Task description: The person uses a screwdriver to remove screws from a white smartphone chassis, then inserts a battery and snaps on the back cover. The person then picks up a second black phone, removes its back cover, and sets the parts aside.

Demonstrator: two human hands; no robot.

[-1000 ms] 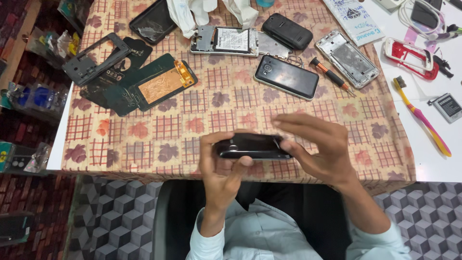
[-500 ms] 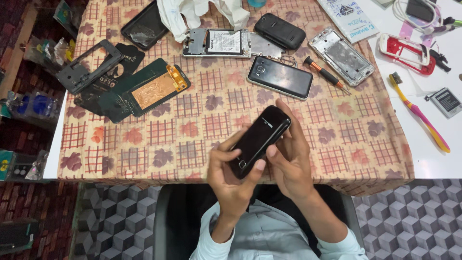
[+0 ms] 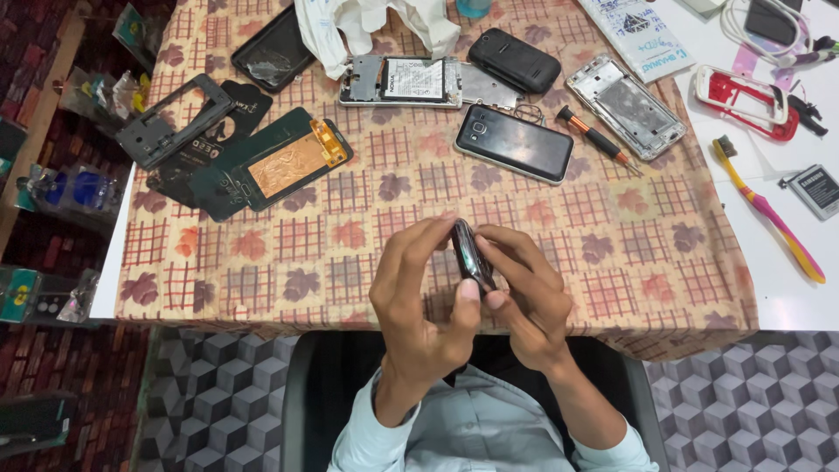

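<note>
Head camera view: a small black phone [image 3: 472,254] is held up on its edge, above the near edge of the table [image 3: 786,297]. It is gripped by both hands together. The left hand [image 3: 419,306] is wrapped around the left side of the phone, with its fingers [image 3: 418,249] curled over the top and its thumb pressed low on the edge. The right hand [image 3: 529,293] is closed on the right side, with its fingers bent against the back of the phone. Only the thin side of the phone is shown, so its screen cannot be seen.

The table is covered by a checked cloth with leaf shapes [image 3: 367,192]. A flat black phone [image 3: 514,143] is laid farther away, in the middle of the cloth, well apart from the hands. Just to its right an orange and black screwdriver [image 3: 594,136] is laid, and past that a silver phone frame [image 3: 625,107]. Far in the middle, an opened phone with its battery showing [image 3: 400,81] is seen, with a thick black phone [image 3: 514,60] beside it. On the left, a dark green phone back with an orange patch [image 3: 280,166] is laid. On the right, on the bare white part, a pink and yellow toothbrush [image 3: 767,210] and a red phone frame [image 3: 743,100] are laid.
</note>
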